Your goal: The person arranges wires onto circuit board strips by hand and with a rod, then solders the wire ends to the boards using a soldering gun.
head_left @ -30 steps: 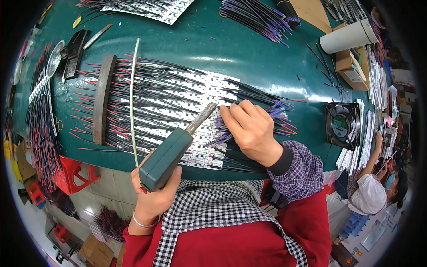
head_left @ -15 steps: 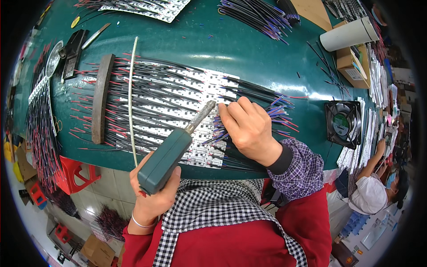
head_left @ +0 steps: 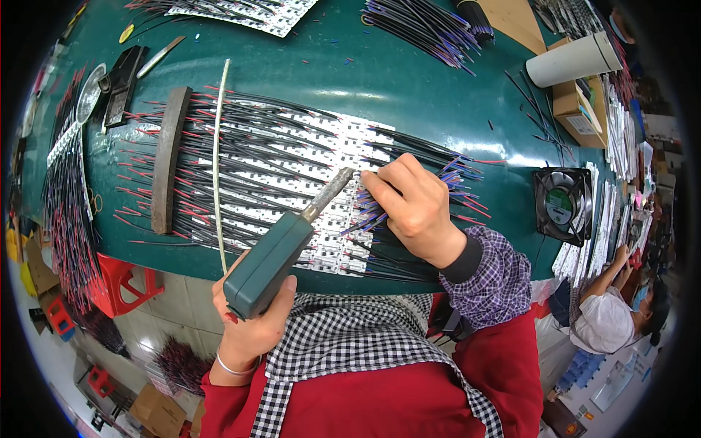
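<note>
Boards point(head_left: 354, 139) lie beyond the left hand point(head_left: 252, 330), under the right hand point(head_left: 414, 208).

Green table point(head_left: 292, 77), white boards point(head_left: 338, 223), black fan point(head_left: 561, 206)

One bare left hand point(head_left: 254, 326) and one bare right hand point(head_left: 416, 208) are showing, with one boxy dark-green metal-tipped tool point(head_left: 267, 269). One flat dark-grey bar point(head_left: 170, 160), one thin cream rod point(head_left: 217, 157) and one square black fan point(head_left: 561, 206) are resting on the green surface point(head_left: 285, 67). Thin black wires point(head_left: 418, 147) are crowding beyond counting.
</note>
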